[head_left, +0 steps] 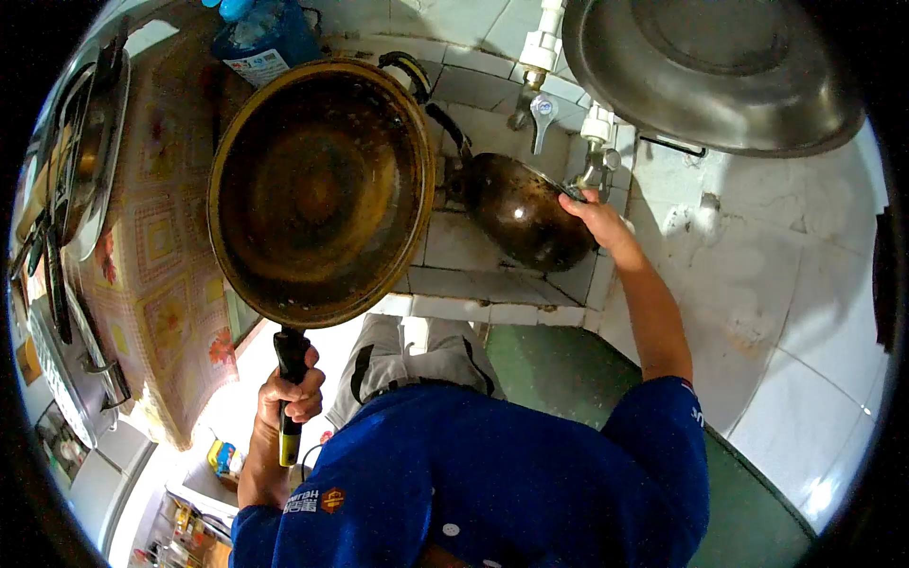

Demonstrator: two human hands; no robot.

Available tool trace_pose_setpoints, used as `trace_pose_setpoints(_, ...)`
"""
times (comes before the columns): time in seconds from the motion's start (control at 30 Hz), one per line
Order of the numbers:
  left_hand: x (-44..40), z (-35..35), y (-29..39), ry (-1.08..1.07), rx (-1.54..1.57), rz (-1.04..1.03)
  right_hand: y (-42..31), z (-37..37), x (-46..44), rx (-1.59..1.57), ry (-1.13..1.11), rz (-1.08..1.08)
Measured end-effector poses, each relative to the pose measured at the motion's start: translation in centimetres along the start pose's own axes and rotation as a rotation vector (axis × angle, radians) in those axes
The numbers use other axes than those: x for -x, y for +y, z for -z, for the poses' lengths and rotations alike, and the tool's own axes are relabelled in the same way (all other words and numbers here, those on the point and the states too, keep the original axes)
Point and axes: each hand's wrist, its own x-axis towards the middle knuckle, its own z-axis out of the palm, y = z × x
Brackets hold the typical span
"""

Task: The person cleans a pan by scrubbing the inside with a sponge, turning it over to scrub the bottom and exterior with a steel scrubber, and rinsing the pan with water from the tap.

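My left hand (294,388) is wrapped round the black handle (291,355) of a large browned pan (317,194), whose round inside faces the camera. To the right, my right hand (598,220) is closed on the rim of a smaller dark wok (525,213). This wok sits tilted over a tiled basin (535,310), with a dark handle pointing up and left. Just above my right hand is a metal tap (598,163); another tap with a grey lever (543,112) is close by.
A large metal pan (720,71) is at the upper right by the tiled wall. A blue-capped bottle (263,45) stands behind the browned pan. On the left are a patterned cloth (161,293) and a rack area with lids and utensils (95,170). Green floor (559,369) shows below the basin.
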Motion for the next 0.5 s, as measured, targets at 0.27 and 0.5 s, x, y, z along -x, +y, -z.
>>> trace_pose_setpoints(0.27,-0.3,0.0,-0.4,-0.019,0.040,-0.002,1.4,-0.3,-0.8,-0.215,-0.052,0.107)
trace_pose_setpoints(0.5,-0.5,-0.2,-0.7,-0.035,0.046,-0.012,-5.8,-0.1,3.6,0.072,-0.054,0.124)
